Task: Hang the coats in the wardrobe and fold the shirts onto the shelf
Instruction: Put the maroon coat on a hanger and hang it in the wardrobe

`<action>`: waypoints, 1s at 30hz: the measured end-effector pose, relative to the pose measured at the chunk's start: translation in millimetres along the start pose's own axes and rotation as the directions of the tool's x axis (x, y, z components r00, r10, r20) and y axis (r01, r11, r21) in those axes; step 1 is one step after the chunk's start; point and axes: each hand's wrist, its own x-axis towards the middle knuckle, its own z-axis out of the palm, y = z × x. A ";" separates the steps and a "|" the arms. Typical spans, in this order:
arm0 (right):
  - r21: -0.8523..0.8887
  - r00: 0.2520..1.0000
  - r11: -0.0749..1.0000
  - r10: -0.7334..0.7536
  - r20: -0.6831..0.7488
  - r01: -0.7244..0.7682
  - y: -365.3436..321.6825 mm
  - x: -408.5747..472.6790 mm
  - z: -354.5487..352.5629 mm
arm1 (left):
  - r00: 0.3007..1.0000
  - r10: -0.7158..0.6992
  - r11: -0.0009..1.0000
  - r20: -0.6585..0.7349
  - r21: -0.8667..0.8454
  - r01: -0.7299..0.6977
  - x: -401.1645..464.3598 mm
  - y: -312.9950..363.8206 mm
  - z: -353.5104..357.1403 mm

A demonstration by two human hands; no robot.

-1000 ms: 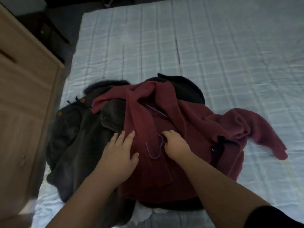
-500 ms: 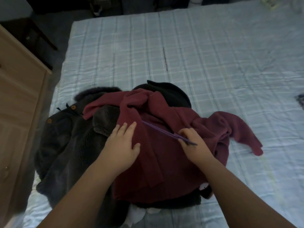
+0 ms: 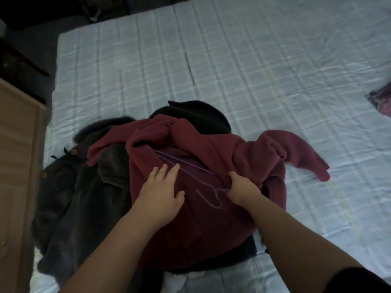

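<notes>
A maroon fleece coat lies on top of a pile on the bed. A thin purple wire hanger sits partly inside it, its hook lying on the cloth. My left hand presses flat on the coat with straight fingers, left of the hanger. My right hand has its fingers curled around the coat's edge and the hanger's neck. Beneath lie a dark grey fuzzy coat with brown buttons and a black garment.
The pale blue checked bed sheet stretches back and right. A light wooden cabinet stands close on the left. A purple-patterned item lies at the right edge. White cloth peeks out under the pile.
The hanger has turned so its hook again lies on the coat by my right hand, which has shifted and gripped the coat's edge. My left hand stayed flat on the coat.
</notes>
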 end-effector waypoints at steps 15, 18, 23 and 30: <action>0.191 0.977 0.975 0.142 -0.161 -0.110 32.4 -17.4 -10.3 | 0.999 0.017 0.999 -0.044 0.032 -0.016 -26.6 8.5 -7.0; 0.232 0.968 0.965 0.167 -0.187 -0.121 35.5 -28.3 -5.2 | 0.997 0.058 0.998 -0.041 0.023 -0.058 -28.1 23.0 -4.6; 0.213 0.944 0.972 -0.020 -0.328 0.095 35.1 -45.7 -9.5 | 0.939 0.300 0.954 -0.167 0.082 -0.290 1.7 78.4 8.8; 0.319 0.959 0.942 -0.015 -0.283 0.109 47.3 -71.1 -25.8 | 0.783 0.458 0.885 -0.421 0.132 -0.447 11.0 156.5 13.2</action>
